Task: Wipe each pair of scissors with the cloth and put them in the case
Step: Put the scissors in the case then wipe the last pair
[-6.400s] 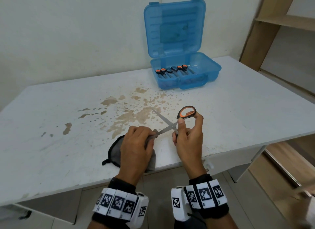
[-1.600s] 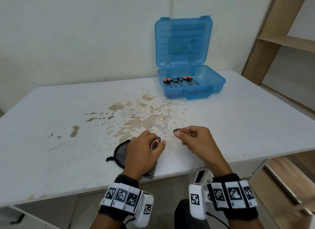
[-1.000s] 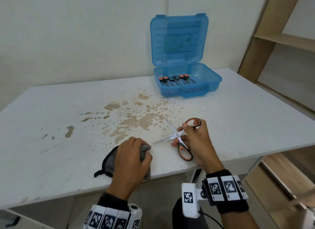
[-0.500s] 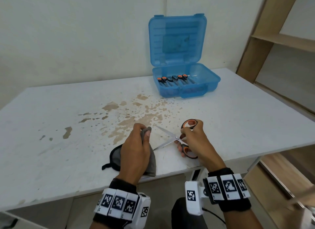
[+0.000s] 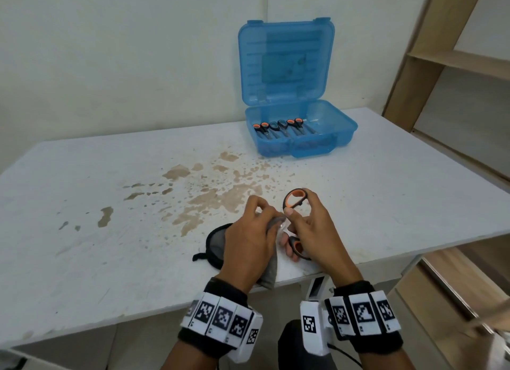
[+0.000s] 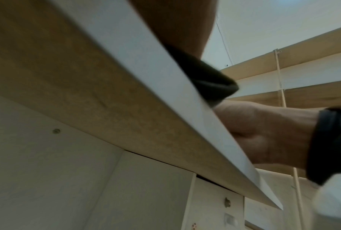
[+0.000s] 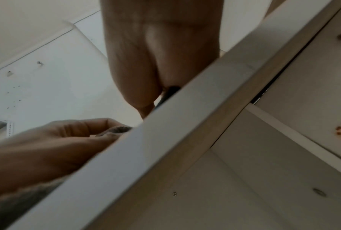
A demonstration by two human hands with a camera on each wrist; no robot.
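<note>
One pair of orange-and-black-handled steel scissors is in hand at the near edge of the stained white table — the right hand curls round its handles, the left hand pinches the grey cloth about the blades. I would wipe from pivot to tip, never against the edge. Three pairs lie in the open blue plastic case at the far edge — this one goes beside them.

Both forearms are bare. The left hand and the right hand wear no gloves. Each wrist carries a black fabric cuff wrapped by a band of white square tiles printed with black-and-white coded patterns. A white box with 1 such pattern sits on the right cuff, with a thin black cable trailing below.
</note>
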